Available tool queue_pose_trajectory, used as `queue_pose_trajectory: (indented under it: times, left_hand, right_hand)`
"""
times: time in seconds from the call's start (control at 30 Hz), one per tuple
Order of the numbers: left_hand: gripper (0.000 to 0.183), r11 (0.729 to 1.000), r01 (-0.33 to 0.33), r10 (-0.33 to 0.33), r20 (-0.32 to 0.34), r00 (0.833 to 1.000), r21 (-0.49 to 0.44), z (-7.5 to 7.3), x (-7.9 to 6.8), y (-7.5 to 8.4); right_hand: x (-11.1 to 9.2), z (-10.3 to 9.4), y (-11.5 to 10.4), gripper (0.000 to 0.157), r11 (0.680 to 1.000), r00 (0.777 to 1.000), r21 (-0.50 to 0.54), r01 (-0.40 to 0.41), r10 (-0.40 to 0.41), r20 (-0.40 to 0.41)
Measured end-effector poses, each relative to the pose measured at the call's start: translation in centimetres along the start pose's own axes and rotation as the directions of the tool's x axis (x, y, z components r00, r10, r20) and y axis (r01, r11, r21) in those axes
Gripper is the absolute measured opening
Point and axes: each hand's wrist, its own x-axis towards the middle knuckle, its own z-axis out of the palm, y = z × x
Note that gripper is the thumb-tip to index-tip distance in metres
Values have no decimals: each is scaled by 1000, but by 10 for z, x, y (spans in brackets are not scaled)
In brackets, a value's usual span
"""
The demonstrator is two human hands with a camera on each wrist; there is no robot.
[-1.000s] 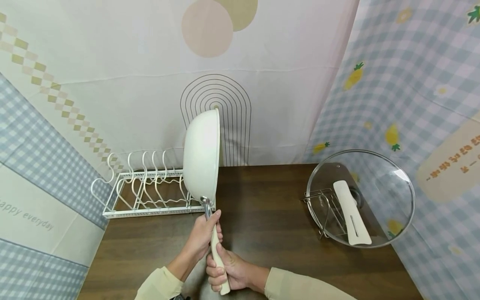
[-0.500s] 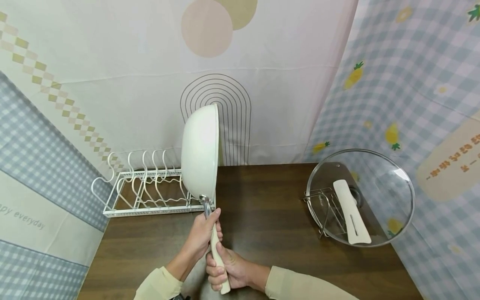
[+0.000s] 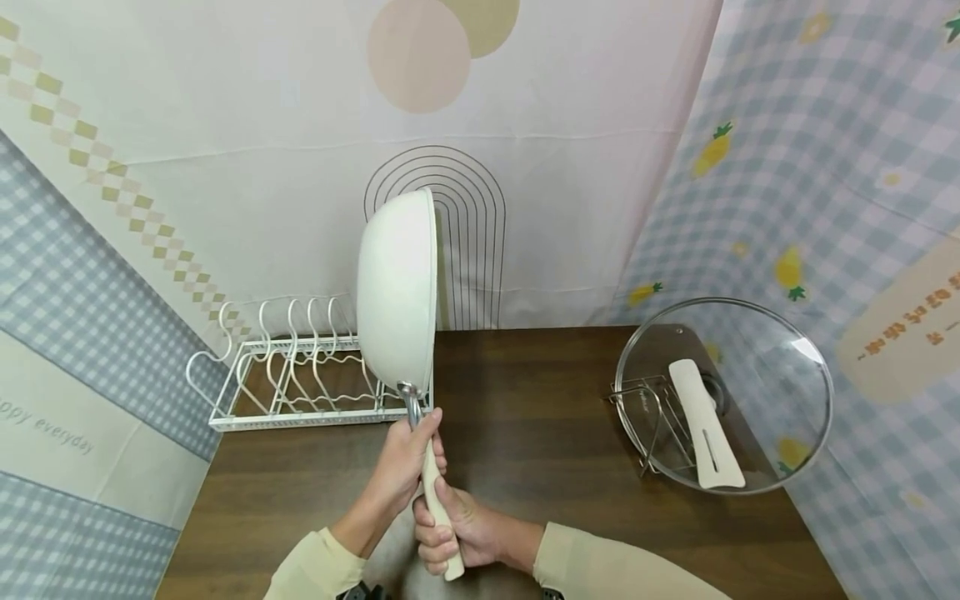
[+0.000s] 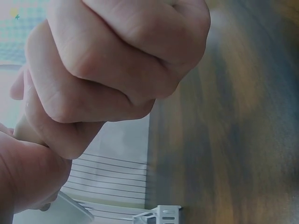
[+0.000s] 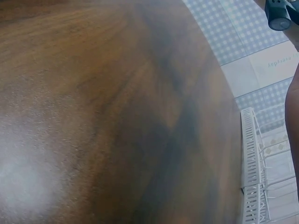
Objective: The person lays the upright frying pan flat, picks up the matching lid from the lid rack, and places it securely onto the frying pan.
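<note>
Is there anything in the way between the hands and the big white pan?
No, nothing that I can see. The left hand and right hand already grip the pan's handle, below the white pan. The glass lid is off to the right, apart from them.

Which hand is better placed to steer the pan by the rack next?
Probably the left: the left hand grips the handle nearer the pan and rack, while the right hand holds the handle's far end.
</note>
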Motion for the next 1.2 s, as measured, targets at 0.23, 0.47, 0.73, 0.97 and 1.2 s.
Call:
queue_pose_trajectory:
  times: [0.23, 0.47, 0.73, 0.97, 1.2]
  left_hand:
    - [45, 1000, -22, 22, 15, 1000, -13, 3, -1, 8]
    - [43, 999, -32, 33, 43, 999, -32, 8, 1, 15]
    - [39, 996, -29, 32, 41, 999, -80, 11, -4, 21]
    - [40, 995, -55, 59, 53, 997, -82, 13, -7, 29]
    - [41, 994, -46, 55, 83, 995, -103, 17, -8, 36]
  right_hand:
    - [1, 0, -10, 53, 999, 1000, -33, 2, -1, 25]
    - [-3, 3, -19, 54, 998, 1000, -60, 5, -4, 25]
    - [-4, 6, -27, 54, 997, 999, -83, -10, 13, 40]
    - [-4, 11, -35, 53, 995, 998, -97, -3, 9, 60]
    - [-6, 16, -42, 52, 994, 998, -110, 9, -2, 65]
